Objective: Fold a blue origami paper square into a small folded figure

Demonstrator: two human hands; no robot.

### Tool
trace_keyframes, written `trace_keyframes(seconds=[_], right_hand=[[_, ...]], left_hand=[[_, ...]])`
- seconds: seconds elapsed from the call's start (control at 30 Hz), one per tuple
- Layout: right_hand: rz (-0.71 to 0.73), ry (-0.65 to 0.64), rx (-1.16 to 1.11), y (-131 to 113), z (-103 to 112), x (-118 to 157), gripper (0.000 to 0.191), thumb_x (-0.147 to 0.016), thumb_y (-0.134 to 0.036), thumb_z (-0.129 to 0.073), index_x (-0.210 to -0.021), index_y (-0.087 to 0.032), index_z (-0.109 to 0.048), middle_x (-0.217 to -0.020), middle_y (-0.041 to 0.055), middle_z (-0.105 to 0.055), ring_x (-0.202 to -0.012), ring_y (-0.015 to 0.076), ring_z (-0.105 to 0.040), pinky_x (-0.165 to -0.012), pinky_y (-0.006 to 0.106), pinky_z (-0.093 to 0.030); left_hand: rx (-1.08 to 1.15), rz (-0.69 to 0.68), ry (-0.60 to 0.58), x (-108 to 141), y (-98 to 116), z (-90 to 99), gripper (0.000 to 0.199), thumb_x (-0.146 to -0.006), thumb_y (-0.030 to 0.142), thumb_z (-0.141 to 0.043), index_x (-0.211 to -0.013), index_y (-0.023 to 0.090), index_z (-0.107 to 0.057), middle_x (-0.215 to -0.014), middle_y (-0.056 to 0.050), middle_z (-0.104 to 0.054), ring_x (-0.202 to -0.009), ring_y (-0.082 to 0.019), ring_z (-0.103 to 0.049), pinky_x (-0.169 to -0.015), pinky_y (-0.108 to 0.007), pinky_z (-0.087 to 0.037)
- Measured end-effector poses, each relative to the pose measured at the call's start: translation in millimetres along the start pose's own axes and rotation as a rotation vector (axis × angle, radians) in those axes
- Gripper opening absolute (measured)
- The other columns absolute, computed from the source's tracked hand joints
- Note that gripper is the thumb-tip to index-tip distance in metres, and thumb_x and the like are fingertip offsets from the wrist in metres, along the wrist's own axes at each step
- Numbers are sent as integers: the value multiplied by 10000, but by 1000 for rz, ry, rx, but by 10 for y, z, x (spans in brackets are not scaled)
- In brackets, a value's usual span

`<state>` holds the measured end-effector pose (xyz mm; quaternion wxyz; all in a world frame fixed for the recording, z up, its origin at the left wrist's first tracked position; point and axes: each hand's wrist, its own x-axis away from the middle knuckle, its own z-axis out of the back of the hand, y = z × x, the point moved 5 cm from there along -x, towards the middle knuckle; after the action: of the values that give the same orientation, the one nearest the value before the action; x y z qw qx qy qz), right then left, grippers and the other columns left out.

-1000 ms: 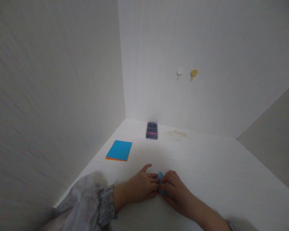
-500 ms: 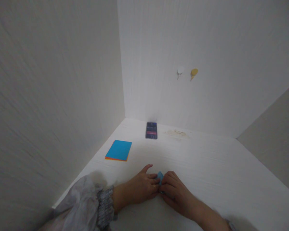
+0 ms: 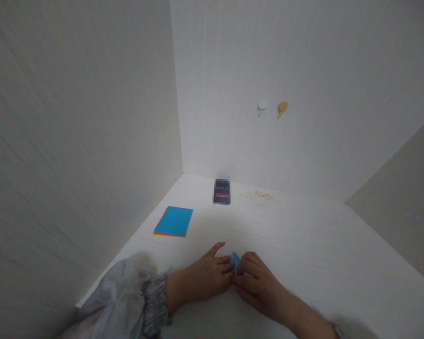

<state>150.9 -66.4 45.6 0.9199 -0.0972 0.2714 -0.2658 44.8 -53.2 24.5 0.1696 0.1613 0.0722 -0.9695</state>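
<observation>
Paper (image 3: 235, 259), pale blue and folded, sits between the fingers of both hands, partly covered by them. The left hand (image 3: 212, 278) has its fingers on the paper's left side, one finger sticking out; whether they grip is hidden. The right hand's (image 3: 256, 280) bent fingers pinch the right side. Ahead and left of the fingers, a blue-topped stack (image 3: 174, 221) lies on the counter (image 3: 304, 245).

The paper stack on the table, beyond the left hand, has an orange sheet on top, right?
Not quite: in the head view, the paper stack has a blue sheet on top, with orange edges beneath. It does lie on the table, beyond the left hand.
</observation>
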Motion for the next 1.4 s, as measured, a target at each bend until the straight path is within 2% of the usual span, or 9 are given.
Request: trace_keyframes(seconds=[0.13, 0.23, 0.4, 0.53, 0.63, 0.87, 1.1, 1.23, 1.4], right_hand=[[26, -20, -20, -25, -16, -4, 124, -796, -117, -447, -782, -181, -552, -753, 29, -538, -745, 146, -445, -694, 313, -378], [-6, -39, -53, 0, 14, 5, 135, -803, -154, -467, -901, -196, -549, -814, 33, -544, -790, 151, -453, -732, 323, -379], [-156, -79, -126, 214, 88, 100, 408, -708, -294, -613, -1087, -226, -477, -971, 64, -507, -898, 190, -461, -760, 333, -408], [-295, 1, -169, 446, 119, 199, 200, -764, -248, -528, -954, -188, -502, -913, 64, -522, -858, 175, -489, -735, 314, -425], [-381, -53, -192, 536, 83, 235, 114, -778, -286, -518, -814, -178, -527, -775, 30, -535, -721, 148, -499, -646, 278, -428], [-223, -125, -255, 425, 120, 228, 191, -844, -265, -431, -880, -200, -607, -845, 56, -571, -824, 149, -508, -729, 272, -429], [-87, -200, -172, 254, 188, 275, 297, -842, -172, -406, -1128, -183, -482, -1019, 105, -533, -939, 186, -464, -811, 347, -399], [-37, -244, -105, 146, 191, 243, 296, -834, -174, -404, -1121, -169, -473, -1017, 117, -526, -938, 207, -459, -815, 381, -384], [-69, -273, -15, 139, 130, 225, 267, -831, -179, -414, -1083, -152, -495, -988, 112, -525, -921, 208, -453, -811, 363, -378]], left_hand=[[9, -1, -6, 9, -2, -22, 167, -857, 221, -392, -878, 173, -550, -877, -30, -605, -943, -163, -516, -1005, -481, -115], [27, 7, -3, 18, -8, -30, 152, -852, 214, -402, -871, 177, -548, -897, -24, -611, -952, -161, -516, -1007, -478, -106], [86, 20, 8, 35, -29, 3, 178, -859, 218, -377, -956, 177, -519, -977, -16, -608, -988, -153, -504, -1012, -472, -78], [126, 4, -9, 47, -41, 46, 229, -849, 243, -387, -1044, 182, -490, -1035, -33, -588, -1009, -154, -495, -1010, -473, -67], [147, -5, -48, 52, -42, 76, 262, -843, 256, -390, -1079, 176, -472, -1071, -48, -569, -1037, -160, -475, -1011, -460, -69], [186, -11, -138, 79, -45, 101, 347, -842, 294, -386, -1173, 193, -405, -1186, -67, -492, -1116, -184, -404, -1005, -459, -57], [177, -11, -135, 101, -53, 58, 330, -853, 315, -363, -1159, 208, -424, -1190, -62, -490, -1120, -189, -404, -998, -476, -39], [182, -6, -139, 102, -55, 56, 339, -850, 314, -367, -1168, 210, -416, -1194, -66, -486, -1122, -191, -401, -996, -481, -39], [195, 6, -149, 94, -60, 73, 345, -852, 311, -363, -1178, 205, -406, -1195, -71, -485, -1125, -195, -402, -996, -478, -48]])
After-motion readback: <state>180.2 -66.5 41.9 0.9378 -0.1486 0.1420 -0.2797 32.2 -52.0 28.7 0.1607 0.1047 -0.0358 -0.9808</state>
